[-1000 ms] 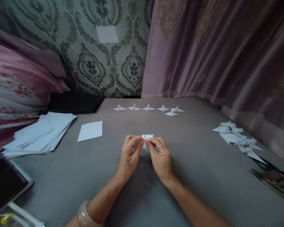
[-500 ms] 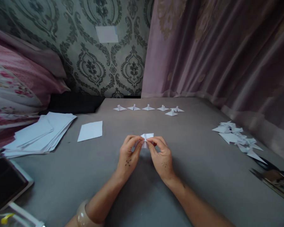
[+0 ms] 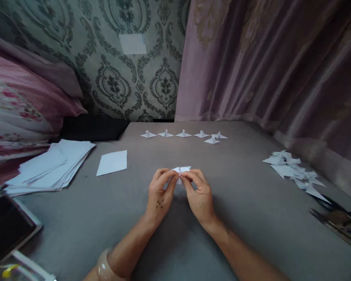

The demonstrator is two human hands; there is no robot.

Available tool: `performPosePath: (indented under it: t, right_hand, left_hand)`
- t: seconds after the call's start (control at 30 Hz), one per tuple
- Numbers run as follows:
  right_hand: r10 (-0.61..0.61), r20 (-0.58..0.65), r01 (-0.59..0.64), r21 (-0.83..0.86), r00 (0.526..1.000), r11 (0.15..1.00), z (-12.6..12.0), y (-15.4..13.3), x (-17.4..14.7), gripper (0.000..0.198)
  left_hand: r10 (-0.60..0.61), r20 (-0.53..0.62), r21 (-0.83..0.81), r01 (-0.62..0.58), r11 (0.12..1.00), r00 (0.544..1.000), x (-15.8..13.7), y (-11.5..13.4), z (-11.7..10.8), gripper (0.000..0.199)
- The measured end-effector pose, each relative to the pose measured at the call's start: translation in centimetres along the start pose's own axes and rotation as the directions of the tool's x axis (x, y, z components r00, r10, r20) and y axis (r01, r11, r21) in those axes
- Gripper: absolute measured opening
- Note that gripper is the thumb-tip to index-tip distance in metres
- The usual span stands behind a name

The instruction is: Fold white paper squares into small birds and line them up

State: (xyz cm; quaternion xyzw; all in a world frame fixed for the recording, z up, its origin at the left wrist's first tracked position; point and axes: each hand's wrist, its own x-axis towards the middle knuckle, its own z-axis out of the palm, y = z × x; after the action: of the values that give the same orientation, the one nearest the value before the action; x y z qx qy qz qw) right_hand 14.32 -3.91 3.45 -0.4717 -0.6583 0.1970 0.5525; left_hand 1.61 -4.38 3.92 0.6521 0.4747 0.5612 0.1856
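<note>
Between my fingertips, above the middle of the grey table (image 3: 175,242), is a small piece of folded white paper (image 3: 183,169). My left hand (image 3: 161,191) pinches its left side between thumb and forefinger. On the other side my right hand (image 3: 199,192) grips it the same way, and the thumbs nearly meet at its centre. The fingers cover much of the paper's lower part, so its exact folds cannot be made out. Farther back stand several folded paper birds (image 3: 183,133) in a row, with one (image 3: 212,139) set in front of the others.
At left lie a stack of white sheets (image 3: 76,156), a single square sheet (image 3: 112,162) and a dark-screened device (image 3: 8,230). A heap of folded paper pieces (image 3: 286,166) lies at right, with scissors (image 3: 324,220) nearer me. A black cloth-like item (image 3: 93,128) rests at the back left.
The upper part of the folded paper now looks flatter and lower between my fingers. Both hands keep their pinch and have barely shifted.
</note>
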Motion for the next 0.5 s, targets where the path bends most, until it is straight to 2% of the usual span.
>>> performPosePath:
  t: [0.2,0.33,0.5]
  right_hand:
    - [-0.007,0.019,0.007,-0.008,1.000,1.000,-0.3,0.1,0.3,0.011]
    - [0.002,0.052,-0.002,-0.012,0.999,1.000,-0.6,0.3,0.6,0.011]
    - [0.034,0.107,-0.038,0.034,0.994,0.999,-0.9,0.8,1.1,0.015]
  left_hand:
    - [-0.043,-0.021,-0.037,0.042,0.998,0.999,0.0,0.1,0.1,0.008]
    - [-0.060,-0.031,0.024,0.061,0.998,0.998,0.2,0.0,-0.2,0.009]
    - [-0.145,0.075,-0.037,0.148,0.988,0.987,0.6,-0.3,-0.6,0.013]
